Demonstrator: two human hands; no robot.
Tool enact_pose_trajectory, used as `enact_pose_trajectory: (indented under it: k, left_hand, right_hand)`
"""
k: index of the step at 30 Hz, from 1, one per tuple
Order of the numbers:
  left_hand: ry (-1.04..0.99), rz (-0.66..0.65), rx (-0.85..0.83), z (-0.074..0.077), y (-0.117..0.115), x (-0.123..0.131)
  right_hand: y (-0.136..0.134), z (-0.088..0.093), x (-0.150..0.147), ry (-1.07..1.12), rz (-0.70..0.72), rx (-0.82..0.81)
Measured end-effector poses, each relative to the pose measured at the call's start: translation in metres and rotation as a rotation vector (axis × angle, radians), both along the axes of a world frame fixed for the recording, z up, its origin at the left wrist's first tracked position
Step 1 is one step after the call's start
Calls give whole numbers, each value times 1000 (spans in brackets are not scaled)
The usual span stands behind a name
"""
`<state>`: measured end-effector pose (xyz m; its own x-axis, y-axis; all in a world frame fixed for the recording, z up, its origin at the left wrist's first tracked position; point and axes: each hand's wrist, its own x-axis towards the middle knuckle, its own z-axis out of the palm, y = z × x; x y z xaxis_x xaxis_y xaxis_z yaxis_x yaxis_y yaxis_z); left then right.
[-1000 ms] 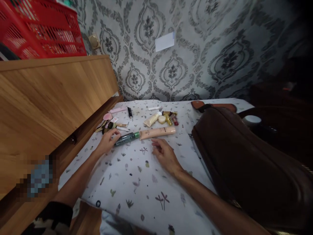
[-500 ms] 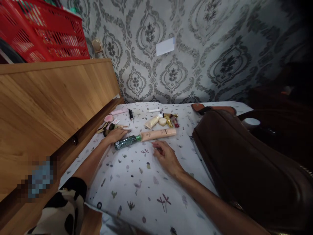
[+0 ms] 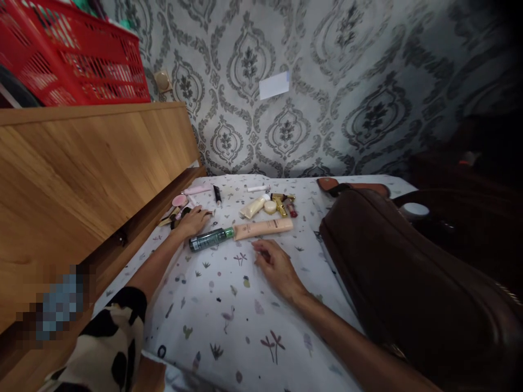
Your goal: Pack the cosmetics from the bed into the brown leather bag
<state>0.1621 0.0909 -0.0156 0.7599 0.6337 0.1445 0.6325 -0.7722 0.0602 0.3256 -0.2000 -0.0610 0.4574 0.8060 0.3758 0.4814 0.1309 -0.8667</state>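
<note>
My left hand (image 3: 194, 220) reaches over a small heap of make-up brushes and a pink compact (image 3: 178, 200) at the left of the white patterned sheet (image 3: 229, 316); its fingers curl down on the items, and what they grip is hidden. A dark green bottle (image 3: 210, 239) lies just in front of that hand, end to end with a long peach tube (image 3: 263, 228). My right hand (image 3: 277, 265) rests on the sheet below the peach tube, fingers loosely bent, holding nothing.
A cream tube (image 3: 253, 207), a round jar, gold and red lipsticks (image 3: 284, 203) and a black tube (image 3: 217, 194) lie farther back. A large brown leather bag (image 3: 400, 277) fills the right. A wooden headboard (image 3: 81, 169) with a red basket (image 3: 77, 54) stands left.
My left hand has left the green bottle and moved back and left onto the brushes. My right hand has barely shifted.
</note>
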Motion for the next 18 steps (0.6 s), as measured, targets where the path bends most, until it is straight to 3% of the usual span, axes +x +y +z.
enact_pose_trajectory:
  k: [9, 18]
  left_hand:
    - [76, -16, 203, 17, 5, 16]
    - [69, -5, 170, 24, 41, 23]
  right_hand:
    - [1, -1, -1, -34, -26, 10]
    - [-4, 4, -3, -55, -11, 0]
